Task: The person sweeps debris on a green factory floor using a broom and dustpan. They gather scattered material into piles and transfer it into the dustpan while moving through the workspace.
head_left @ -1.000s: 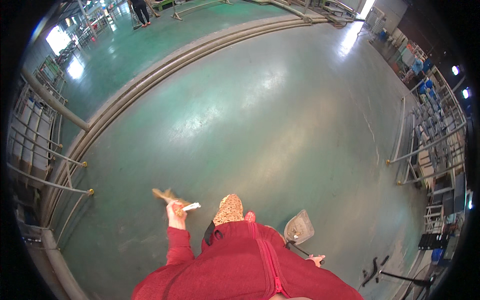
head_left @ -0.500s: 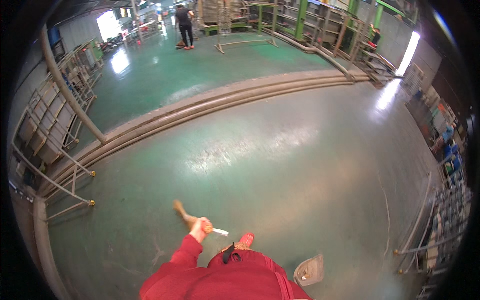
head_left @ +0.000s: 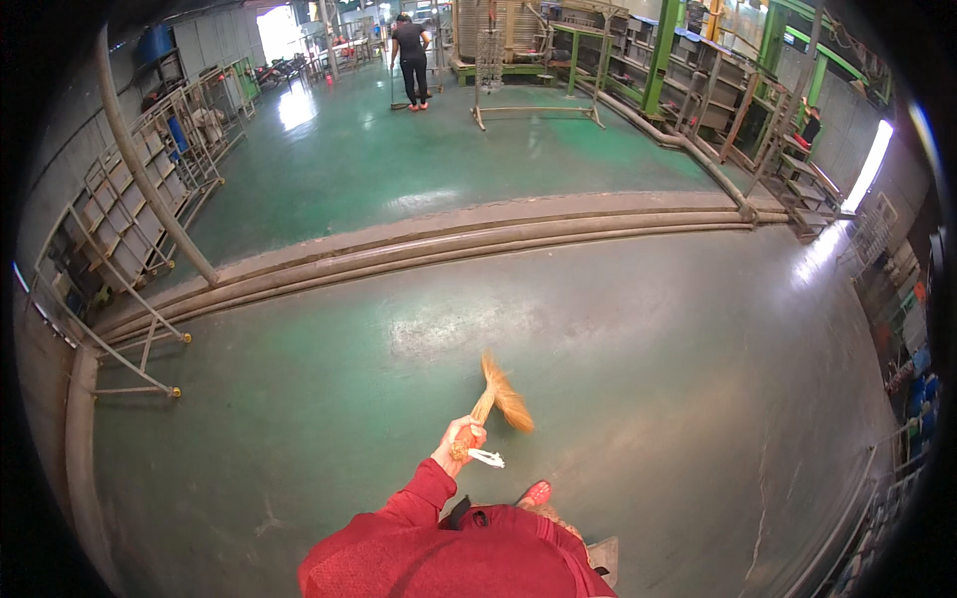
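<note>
My left hand [head_left: 465,440] is wrapped round the short handle of a tan straw hand broom [head_left: 509,401]. A white strip dangles from the handle's end beside my fingers. The bristles fan out ahead of my hand, over the green floor [head_left: 399,419]; whether they touch it I cannot tell. Low on the right, a piece of a grey-beige dustpan [head_left: 604,560] shows past my red clothing, which covers the rest. My right hand is out of sight.
A low raised ledge with pipes [head_left: 449,239] crosses the floor ahead. Wheeled metal frames [head_left: 150,349] stand at the left, racks at the right edge. Beyond the ledge, a person in black [head_left: 410,62] stands with a long-handled tool; another person [head_left: 807,130] is at the far right.
My left hand has swung the broom to the right and the bristles now point forward and right. The view has shifted, and less of the dustpan shows.
</note>
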The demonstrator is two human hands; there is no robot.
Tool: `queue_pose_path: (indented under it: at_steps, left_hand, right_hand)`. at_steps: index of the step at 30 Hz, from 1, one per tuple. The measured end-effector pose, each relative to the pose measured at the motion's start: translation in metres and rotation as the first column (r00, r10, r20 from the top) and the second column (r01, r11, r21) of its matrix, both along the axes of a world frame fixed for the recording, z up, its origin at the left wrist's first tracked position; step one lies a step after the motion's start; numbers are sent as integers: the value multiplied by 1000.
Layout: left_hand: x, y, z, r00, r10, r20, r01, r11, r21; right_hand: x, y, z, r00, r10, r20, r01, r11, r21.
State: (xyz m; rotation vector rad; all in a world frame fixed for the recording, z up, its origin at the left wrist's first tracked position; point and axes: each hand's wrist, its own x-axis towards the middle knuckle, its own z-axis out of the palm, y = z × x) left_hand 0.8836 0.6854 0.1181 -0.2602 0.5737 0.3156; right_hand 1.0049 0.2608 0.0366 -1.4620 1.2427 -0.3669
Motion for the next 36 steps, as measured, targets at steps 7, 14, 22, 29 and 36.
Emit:
queue_pose_path:
  at_steps: [7, 14, 22, 29, 36]
  left_hand:
    - [126, 31, 17, 949, 208, -238, -98, 910, 404]
    - [267, 100, -1, 818, 145, -557, 168, 865, 472]
    - [510, 145, -83, 836, -236, -495, 463, 787, 408]
    - [782, 105, -52, 866, -448, -222, 497, 820, 283]
    - [982, 100, -45, 954, -275, 120, 274, 961, 31]
  right_hand:
    - [195, 34, 12, 997, 71, -23, -71, 997, -16]
    - [383, 67, 4, 999, 43, -11, -43, 999, -14]
    - [609, 127, 18, 999, 42, -5, -43, 999, -23]
    - [772, 160, 8, 998, 52, -35, -51, 999, 18]
    - [945, 157, 0, 994, 106, -28, -104, 993, 53]
